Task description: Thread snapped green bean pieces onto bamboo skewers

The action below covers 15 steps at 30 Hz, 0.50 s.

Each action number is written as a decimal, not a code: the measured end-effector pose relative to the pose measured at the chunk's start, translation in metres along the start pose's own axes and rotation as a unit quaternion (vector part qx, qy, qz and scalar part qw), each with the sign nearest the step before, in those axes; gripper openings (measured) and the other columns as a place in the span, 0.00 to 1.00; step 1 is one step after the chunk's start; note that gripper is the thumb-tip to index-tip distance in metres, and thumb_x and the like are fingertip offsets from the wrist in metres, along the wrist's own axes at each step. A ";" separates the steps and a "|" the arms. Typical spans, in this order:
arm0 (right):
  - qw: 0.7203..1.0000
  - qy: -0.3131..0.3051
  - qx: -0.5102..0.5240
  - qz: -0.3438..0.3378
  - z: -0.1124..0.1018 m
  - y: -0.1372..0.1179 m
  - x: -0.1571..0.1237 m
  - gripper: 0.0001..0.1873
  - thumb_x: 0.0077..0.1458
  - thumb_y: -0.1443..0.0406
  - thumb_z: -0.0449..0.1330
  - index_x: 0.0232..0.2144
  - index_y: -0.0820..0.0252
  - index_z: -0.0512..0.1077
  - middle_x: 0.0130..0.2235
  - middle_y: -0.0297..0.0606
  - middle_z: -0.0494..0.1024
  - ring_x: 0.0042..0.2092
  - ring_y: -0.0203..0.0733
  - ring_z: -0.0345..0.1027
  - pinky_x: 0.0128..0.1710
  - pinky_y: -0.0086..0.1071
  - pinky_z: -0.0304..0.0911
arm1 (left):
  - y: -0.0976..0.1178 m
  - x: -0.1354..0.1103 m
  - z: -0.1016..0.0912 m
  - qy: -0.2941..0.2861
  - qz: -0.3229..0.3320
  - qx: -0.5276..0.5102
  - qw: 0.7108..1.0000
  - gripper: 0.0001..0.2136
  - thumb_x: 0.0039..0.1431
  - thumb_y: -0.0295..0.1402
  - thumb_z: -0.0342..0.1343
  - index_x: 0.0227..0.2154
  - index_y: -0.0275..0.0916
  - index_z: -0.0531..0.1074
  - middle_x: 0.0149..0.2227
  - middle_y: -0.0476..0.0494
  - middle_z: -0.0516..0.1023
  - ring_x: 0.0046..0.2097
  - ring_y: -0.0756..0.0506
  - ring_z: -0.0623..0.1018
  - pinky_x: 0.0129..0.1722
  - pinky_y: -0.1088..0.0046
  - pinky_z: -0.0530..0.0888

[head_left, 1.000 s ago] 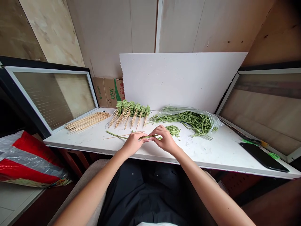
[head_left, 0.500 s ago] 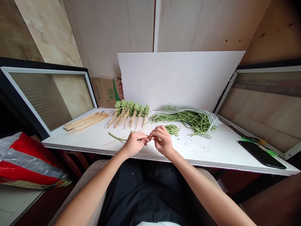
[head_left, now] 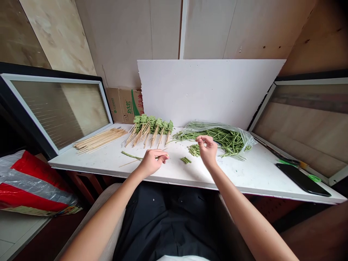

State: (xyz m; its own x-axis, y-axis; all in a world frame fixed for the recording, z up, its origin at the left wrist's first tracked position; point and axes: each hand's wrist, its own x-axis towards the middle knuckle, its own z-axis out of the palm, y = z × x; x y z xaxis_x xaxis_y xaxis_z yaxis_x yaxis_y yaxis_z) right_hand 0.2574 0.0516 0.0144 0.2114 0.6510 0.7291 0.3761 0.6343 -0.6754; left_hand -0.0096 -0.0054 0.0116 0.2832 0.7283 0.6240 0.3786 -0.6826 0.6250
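In the head view my left hand (head_left: pixel 152 162) is closed round a long green bean (head_left: pixel 130 156), whose far end sticks out to the left above the table. A thin bamboo skewer (head_left: pixel 127 164) lies under that hand. My right hand (head_left: pixel 208 146) is raised beside a pile of small bean bits (head_left: pixel 193 150), thumb and fingers pinched together; what they hold, if anything, is too small to make out. Between the two hands a few short bean pieces (head_left: pixel 186 160) lie side by side on the white table (head_left: pixel 174 177).
Bean-loaded skewers (head_left: pixel 152 127) are stacked at the back, left of centre, with bare skewers (head_left: pixel 100 139) further left. A clear plastic bag (head_left: pixel 217 127) of long beans (head_left: pixel 231 139) lies back right. A black phone (head_left: pixel 301 179) rests near the right edge. A cardboard box (head_left: pixel 123 105) stands behind.
My hands have parted: the right one moved right and away from me, while the left shifted slightly left with the bean. The short bean pieces between them now show.
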 end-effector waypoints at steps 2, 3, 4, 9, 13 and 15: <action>0.998 -0.018 -0.064 0.000 -0.013 0.017 0.015 0.19 0.61 0.47 0.63 0.32 0.53 0.82 0.40 0.45 0.80 0.49 0.55 0.67 0.48 0.46 0.64 | -0.007 0.000 -0.003 0.003 -0.026 -0.006 1.000 0.12 0.69 0.35 0.60 0.32 0.38 0.84 0.30 0.42 0.83 0.32 0.45 0.81 0.35 0.70 0.77; 0.996 -0.033 -0.087 0.004 -0.016 0.024 0.018 0.20 0.59 0.45 0.65 0.32 0.54 0.83 0.39 0.46 0.80 0.48 0.56 0.67 0.48 0.46 0.64 | -0.010 0.000 -0.003 0.005 -0.035 -0.006 0.999 0.11 0.69 0.36 0.60 0.34 0.38 0.84 0.33 0.41 0.84 0.31 0.45 0.80 0.35 0.70 0.77; 0.993 -0.061 -0.101 0.012 -0.016 0.030 0.019 0.21 0.58 0.45 0.65 0.31 0.54 0.83 0.37 0.46 0.79 0.46 0.55 0.68 0.48 0.46 0.63 | -0.012 0.000 -0.002 0.007 -0.040 -0.003 0.999 0.11 0.70 0.36 0.59 0.37 0.37 0.85 0.35 0.40 0.84 0.31 0.46 0.80 0.35 0.70 0.77; 0.961 -0.219 -0.159 0.051 -0.002 0.048 0.000 0.19 0.54 0.47 0.69 0.24 0.54 0.82 0.28 0.43 0.80 0.38 0.52 0.70 0.43 0.41 0.63 | -0.017 -0.001 0.004 -0.028 -0.034 0.025 0.999 0.16 0.74 0.35 0.51 0.53 0.38 0.82 0.43 0.38 0.82 0.40 0.44 0.82 0.42 0.68 0.78; 0.911 -0.308 -0.245 0.119 0.002 0.054 -0.008 0.20 0.57 0.48 0.68 0.24 0.56 0.81 0.27 0.44 0.80 0.33 0.50 0.73 0.37 0.37 0.63 | -0.019 -0.002 0.005 -0.060 -0.032 0.037 0.997 0.17 0.75 0.34 0.49 0.57 0.39 0.80 0.47 0.38 0.79 0.46 0.43 0.81 0.50 0.65 0.77; 0.888 -0.340 -0.285 0.121 0.000 0.056 -0.007 0.23 0.63 0.47 0.64 0.26 0.58 0.82 0.27 0.46 0.81 0.32 0.49 0.74 0.36 0.36 0.63 | -0.020 -0.002 0.005 -0.058 -0.026 0.052 0.997 0.17 0.75 0.33 0.50 0.56 0.41 0.81 0.47 0.38 0.77 0.46 0.43 0.80 0.50 0.65 0.77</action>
State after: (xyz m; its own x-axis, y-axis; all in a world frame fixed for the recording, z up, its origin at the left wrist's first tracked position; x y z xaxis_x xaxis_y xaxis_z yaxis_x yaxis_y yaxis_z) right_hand 0.2764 0.0825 -0.0282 -0.1734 0.9635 0.2040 0.8305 0.2544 -0.4955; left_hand -0.0138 0.0071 -0.0050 0.3578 0.7690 0.5297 0.4824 -0.6379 0.6003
